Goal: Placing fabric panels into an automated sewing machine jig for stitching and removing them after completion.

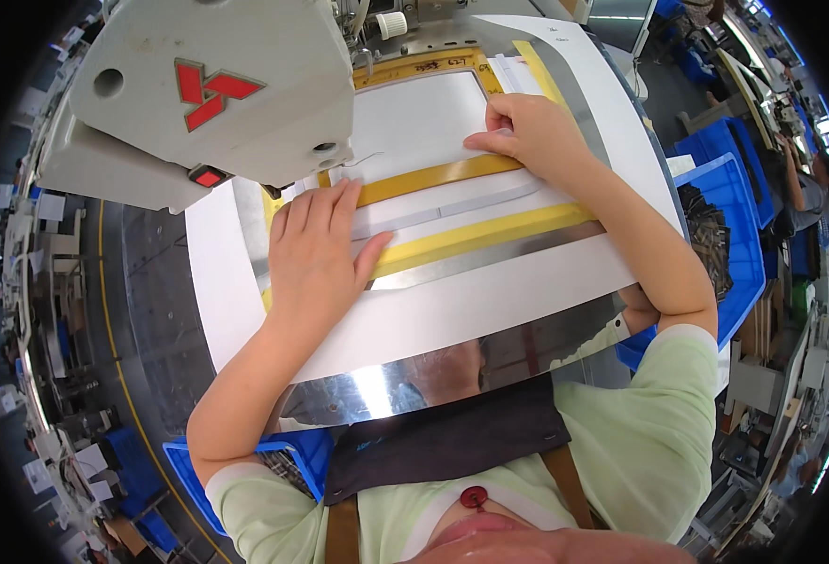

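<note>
Floor [102,367] shows past the left of the work, where I stand watching, with a painted yellow line along it and benches [57,273] beyond. A dark, glossy tabletop [161,320] carries the work, and a pale machine head [208,85] overhangs its far left corner. Blue bins sit below: one [743,263] off the right edge, holding dark pieces, another [184,462] by the near left corner. A shiny metal plate [320,399] forms the near edge, and a white sheet [414,324] with rounded corners curves across in front of it.

The yellow frame [443,179] lies flat towards the far edge, around a white panel [414,122]. I judge it light and stiff, its smooth bars apt to skid on slick sheeting; the panel looks thin and easily creased. The bars near the corners seem the best hold. Yellow tape [471,242] and a grey strip [433,214] run on its near side.

The left hand [316,244] rests palm down at the near left corner, fingers extended, clamping nothing. The right hand [532,136] curls over the right bar; whether it grips, I can't tell.
</note>
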Demonstrator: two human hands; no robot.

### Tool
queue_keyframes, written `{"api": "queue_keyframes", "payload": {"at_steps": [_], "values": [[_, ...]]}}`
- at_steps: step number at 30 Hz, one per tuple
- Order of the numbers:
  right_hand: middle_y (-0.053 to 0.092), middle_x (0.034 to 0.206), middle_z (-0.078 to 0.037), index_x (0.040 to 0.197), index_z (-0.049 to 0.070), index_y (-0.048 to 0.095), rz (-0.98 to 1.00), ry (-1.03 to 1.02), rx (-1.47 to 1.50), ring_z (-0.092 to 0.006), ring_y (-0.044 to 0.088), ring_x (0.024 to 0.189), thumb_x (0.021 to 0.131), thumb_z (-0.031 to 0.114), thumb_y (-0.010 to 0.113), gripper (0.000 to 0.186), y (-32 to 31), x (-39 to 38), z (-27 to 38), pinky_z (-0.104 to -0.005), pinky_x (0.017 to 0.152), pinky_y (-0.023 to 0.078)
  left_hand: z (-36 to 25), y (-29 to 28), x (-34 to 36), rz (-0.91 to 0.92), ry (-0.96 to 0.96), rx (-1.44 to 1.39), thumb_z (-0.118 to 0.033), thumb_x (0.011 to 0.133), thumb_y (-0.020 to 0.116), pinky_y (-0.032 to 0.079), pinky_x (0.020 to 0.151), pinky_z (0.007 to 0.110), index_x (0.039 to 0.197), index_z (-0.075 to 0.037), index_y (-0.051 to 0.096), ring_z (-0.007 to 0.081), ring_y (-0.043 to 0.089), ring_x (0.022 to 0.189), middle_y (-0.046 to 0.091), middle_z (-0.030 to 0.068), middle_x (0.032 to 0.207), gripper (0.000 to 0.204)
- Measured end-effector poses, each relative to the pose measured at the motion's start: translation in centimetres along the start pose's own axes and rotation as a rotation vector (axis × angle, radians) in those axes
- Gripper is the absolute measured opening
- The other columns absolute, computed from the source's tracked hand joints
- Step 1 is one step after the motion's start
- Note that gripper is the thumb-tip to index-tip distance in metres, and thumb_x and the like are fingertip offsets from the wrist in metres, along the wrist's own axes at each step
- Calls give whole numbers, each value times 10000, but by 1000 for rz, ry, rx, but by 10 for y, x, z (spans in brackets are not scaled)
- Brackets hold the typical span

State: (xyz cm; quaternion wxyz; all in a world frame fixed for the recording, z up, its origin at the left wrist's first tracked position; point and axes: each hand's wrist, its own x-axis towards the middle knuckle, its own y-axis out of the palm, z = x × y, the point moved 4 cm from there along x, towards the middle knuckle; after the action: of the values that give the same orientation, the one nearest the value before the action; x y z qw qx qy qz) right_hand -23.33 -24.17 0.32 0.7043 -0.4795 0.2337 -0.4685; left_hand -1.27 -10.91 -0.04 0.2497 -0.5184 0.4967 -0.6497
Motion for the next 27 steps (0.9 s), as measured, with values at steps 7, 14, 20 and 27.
{"api": "queue_keyframes", "payload": {"at_steps": [7,14,20,27], "values": [[400,638,5,803,95,498,84,140,144,-123,414,604,728,388,771,408,-1,6,-9,-278,558,347,3,4,1,19,-55,-63,-319,788,682,382,911,394,1186,-33,561,278,513,1025,565,97,1066,506],[404,659,28,823,83,530,16,117,212,-88,399,622,781,322,744,324,0,5,-16,-261,566,341,5,6,1,14,-49,-61,-317,783,683,380,902,399,1179,-33,555,278,508,1030,562,98,1077,503],[539,730,7,835,53,583,-338,-21,481,-93,468,674,860,250,667,215,-12,3,-28,-235,629,404,0,-8,-8,-42,-23,-151,-246,784,666,383,846,370,1121,-57,590,252,524,1008,582,80,1087,394],[594,769,-59,794,46,605,-333,-502,203,-227,525,804,847,195,602,158,-15,-9,-3,-323,753,428,-15,-20,-10,-140,141,-310,-211,724,724,397,708,328,928,-89,647,206,551,795,598,22,836,250]]}}
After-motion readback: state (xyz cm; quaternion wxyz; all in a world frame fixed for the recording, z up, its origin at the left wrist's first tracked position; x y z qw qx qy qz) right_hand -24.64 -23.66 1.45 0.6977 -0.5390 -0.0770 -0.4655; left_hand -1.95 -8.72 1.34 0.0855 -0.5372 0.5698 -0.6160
